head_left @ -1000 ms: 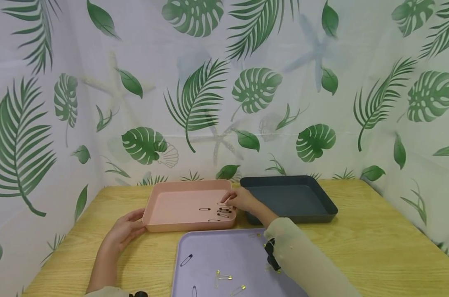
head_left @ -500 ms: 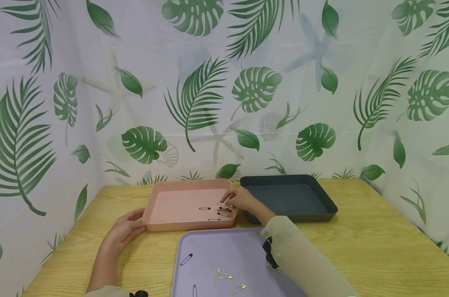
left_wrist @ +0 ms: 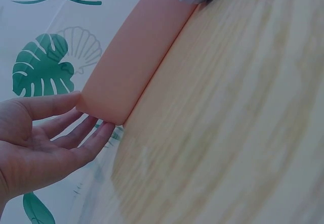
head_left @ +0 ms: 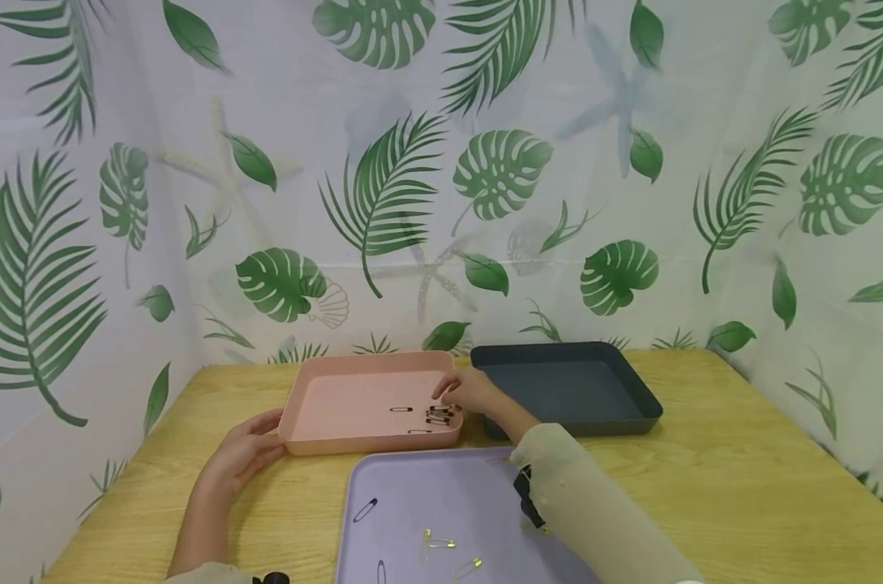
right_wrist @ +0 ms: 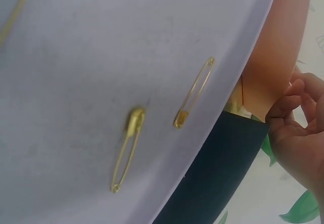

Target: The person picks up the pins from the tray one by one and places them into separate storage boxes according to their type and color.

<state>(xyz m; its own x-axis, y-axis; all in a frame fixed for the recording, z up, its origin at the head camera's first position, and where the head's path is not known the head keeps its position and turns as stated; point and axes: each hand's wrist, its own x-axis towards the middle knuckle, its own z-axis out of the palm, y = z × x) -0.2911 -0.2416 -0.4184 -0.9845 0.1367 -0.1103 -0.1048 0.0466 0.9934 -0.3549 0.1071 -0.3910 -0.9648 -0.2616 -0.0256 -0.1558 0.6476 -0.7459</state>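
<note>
Thumb and fingertips of my left hand (head_left: 242, 456) touch the left end of the pink tray (head_left: 353, 444), fingers loosely bent. In the left wrist view that hand (left_wrist: 48, 138) meets the corner of the tray wall (left_wrist: 134, 57). My right hand (head_left: 473, 391) hovers over the tray's right end, fingers lightly bent, with nothing visible between the fingertips. Just below them lies a small pile of black safety pins (head_left: 438, 416). One more black safety pin (head_left: 400, 410) lies left of the pile. In the right wrist view, the tray wall partly hides the right fingertips.
A lilac tray (head_left: 405, 478) in front holds several gold safety pins (head_left: 439, 543) and black ones (head_left: 365, 510). Right of the pink tray stands a dark blue-grey tray (head_left: 565, 389). All are on a wooden table (head_left: 740, 487) before a leaf-print cloth (head_left: 405, 203).
A safety pin seen beneath my right fingertips earlier no longer shows there; the pile below looks fuller. Both hands stay in nearly the same place. The head view shifts slightly.
</note>
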